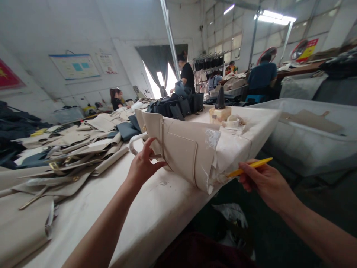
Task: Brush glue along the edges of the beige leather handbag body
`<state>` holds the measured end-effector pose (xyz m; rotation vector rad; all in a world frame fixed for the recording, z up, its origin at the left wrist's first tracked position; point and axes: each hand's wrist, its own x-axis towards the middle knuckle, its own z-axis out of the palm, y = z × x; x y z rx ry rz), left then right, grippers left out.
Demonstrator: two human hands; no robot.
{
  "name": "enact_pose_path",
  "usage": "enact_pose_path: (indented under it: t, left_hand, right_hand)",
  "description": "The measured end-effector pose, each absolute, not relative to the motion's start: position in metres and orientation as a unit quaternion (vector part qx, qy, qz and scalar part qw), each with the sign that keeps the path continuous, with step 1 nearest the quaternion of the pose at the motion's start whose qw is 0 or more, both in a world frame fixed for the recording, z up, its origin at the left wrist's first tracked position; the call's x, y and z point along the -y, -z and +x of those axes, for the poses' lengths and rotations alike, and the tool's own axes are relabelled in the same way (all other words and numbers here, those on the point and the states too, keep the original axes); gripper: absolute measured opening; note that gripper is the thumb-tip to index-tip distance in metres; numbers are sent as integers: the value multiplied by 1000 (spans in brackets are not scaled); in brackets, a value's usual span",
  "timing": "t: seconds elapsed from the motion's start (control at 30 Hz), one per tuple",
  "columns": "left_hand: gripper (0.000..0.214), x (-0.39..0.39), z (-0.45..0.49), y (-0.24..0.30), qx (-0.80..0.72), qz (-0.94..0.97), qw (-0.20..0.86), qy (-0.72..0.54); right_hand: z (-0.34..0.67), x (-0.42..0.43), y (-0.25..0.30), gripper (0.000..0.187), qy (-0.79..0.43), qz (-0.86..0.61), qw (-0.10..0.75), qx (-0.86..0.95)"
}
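A beige handbag (180,149) lies on its side on the pale worktable, its open bottom end with ragged white lining facing right. My left hand (145,162) grips the bag at its upper end, thumb and forefinger at the edge beside the wrapped white handle (136,141). In my right hand (258,176) is a slim yellow stick-like tool (251,167), held like a pen. Its left tip reaches the ragged edge of the bag; what is at that tip I cannot make out.
Beige bag pieces (92,160) are heaped at the left. Dark bags (178,104) stand behind the handbag. A block with a black cone (220,108) sits at the table's far end. A white bin (312,149) stands at the right. Several people work farther back.
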<state>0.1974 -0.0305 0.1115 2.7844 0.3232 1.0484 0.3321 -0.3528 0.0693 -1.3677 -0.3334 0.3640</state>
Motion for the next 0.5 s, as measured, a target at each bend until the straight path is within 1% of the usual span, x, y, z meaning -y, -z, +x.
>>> enact_pose_path:
  t: [0.1, 0.17, 0.23, 0.37, 0.43, 0.5]
  left_hand:
    - [92, 33, 193, -109, -95, 927, 39, -361]
    - [91, 34, 191, -106, -87, 925, 29, -368]
    - [90, 33, 190, -103, -81, 921, 23, -379]
    - [91, 31, 190, -96, -66, 908, 15, -413]
    - [91, 29, 190, -92, -59, 903, 17, -425]
    - [90, 27, 189, -88, -54, 899, 21, -434]
  right_hand:
    - [333, 350, -63, 54, -221, -656, 701, 174]
    - [335, 349, -56, 57, -236, -674, 674, 188]
    - [338, 349, -51, 54, -208, -676, 679, 198]
    - [347, 350, -52, 47, -107, -667, 704, 218]
    - [350, 350, -54, 48, -91, -673, 698, 227]
    - [350, 351, -55, 49, -105, -683, 682, 239]
